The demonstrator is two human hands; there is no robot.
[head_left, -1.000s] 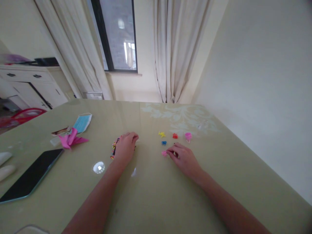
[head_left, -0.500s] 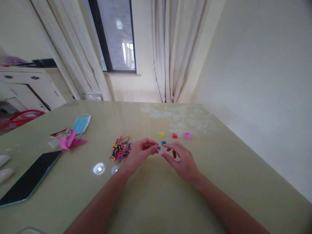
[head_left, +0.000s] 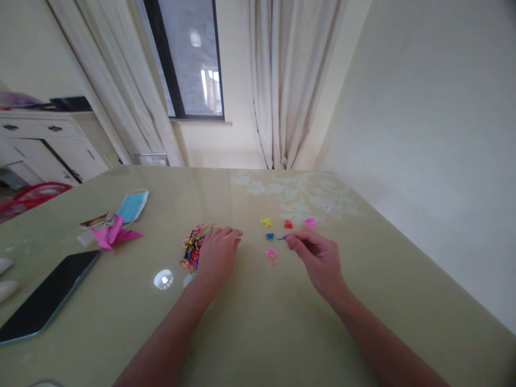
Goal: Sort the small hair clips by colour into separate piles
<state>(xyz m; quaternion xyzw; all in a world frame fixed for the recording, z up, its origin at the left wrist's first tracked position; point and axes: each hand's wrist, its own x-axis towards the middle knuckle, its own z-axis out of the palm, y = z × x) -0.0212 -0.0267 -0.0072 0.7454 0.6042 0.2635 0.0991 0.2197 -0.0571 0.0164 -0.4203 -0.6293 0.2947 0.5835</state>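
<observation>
My right hand [head_left: 318, 255] pinches a thin blue rubber band [head_left: 281, 238] between thumb and forefinger, just right of a small blue cluster of bands [head_left: 270, 236]. My left hand [head_left: 220, 250] hovers over the right side of a mixed heap of coloured rubber bands [head_left: 191, 250], covering part of it. Its fingers are loosely bent and slightly apart, with nothing visible in them. Around the blue cluster lie a yellow cluster [head_left: 266, 222], a red cluster [head_left: 287, 223] and a pink cluster [head_left: 271, 253]. A brighter pink item [head_left: 309, 222], partly hidden, lies behind my right hand.
To the left on the glossy table [head_left: 250, 333] are a black tablet [head_left: 50, 295], a pink folded-paper shape [head_left: 115, 235] and a blue face mask [head_left: 133, 206]. A shiny round spot [head_left: 163, 279] shows near the heap. The wall [head_left: 435, 161] borders the table's right side.
My left hand came from the heap to the middle with a small blue item, then returned to the heap. My right hand moved from the pink cluster and now holds a blue band.
</observation>
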